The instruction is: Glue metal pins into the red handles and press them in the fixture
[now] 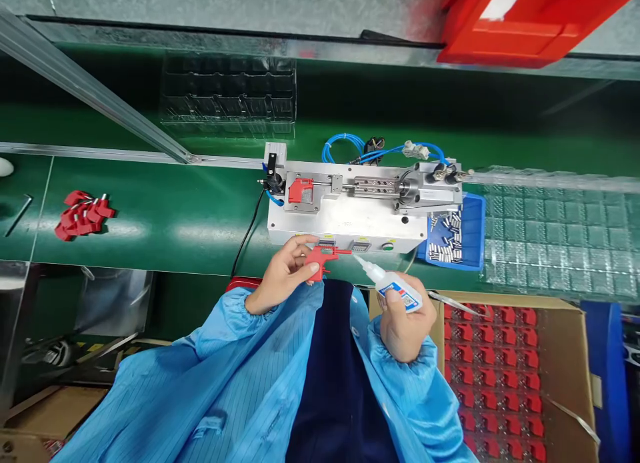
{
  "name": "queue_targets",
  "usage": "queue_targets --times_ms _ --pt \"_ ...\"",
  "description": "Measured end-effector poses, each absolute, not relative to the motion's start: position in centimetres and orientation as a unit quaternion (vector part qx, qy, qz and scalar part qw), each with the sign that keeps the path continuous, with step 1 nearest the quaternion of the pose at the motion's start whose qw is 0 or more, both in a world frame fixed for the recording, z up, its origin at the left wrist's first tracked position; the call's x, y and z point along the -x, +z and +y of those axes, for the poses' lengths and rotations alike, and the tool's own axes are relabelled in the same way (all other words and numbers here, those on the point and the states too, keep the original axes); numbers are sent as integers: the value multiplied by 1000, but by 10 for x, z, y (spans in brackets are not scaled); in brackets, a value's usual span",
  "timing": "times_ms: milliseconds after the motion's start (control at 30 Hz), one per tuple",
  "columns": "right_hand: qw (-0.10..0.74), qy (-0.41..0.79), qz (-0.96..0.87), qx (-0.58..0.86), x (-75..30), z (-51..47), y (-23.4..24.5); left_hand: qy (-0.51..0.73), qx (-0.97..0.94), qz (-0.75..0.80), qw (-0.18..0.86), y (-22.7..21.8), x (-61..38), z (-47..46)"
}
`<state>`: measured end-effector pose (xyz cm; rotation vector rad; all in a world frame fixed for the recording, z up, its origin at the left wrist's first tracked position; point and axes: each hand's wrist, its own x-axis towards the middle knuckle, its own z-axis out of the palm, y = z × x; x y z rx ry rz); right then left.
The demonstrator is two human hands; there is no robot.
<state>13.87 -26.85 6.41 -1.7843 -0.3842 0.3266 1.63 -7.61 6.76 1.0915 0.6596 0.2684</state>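
Note:
In my left hand (287,271) is a red gun-shaped plastic part (319,260), pinched between thumb and fingers with its thin barrel pointing right. My right hand (407,323) grips a small white glue bottle (400,290) with a blue label. The bottle's tapered nozzle is tilted up and left, close to the barrel's tip; whether they touch I cannot tell. Just beyond both hands stands a silver pneumatic fixture (345,216). Another red part (301,190) sits in the fixture's nest at its left end, in line with a metal rod.
A pile of red parts (83,215) and a hex key (18,215) lie left. Right of the fixture is a blue bin (473,233) of small metal pins, beside clear blister trays (560,230). A carton (565,370) at lower right holds trayed red parts. A red bin (545,30) hangs over the back.

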Motion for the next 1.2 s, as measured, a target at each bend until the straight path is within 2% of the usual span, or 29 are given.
queue_targets --times_ms 233,1200 --pt "589 102 -133 791 -132 -261 73 142 -541 296 775 68 -12 -77" --pt "560 107 -136 810 -129 -264 67 140 -568 275 763 64 -7 -76"
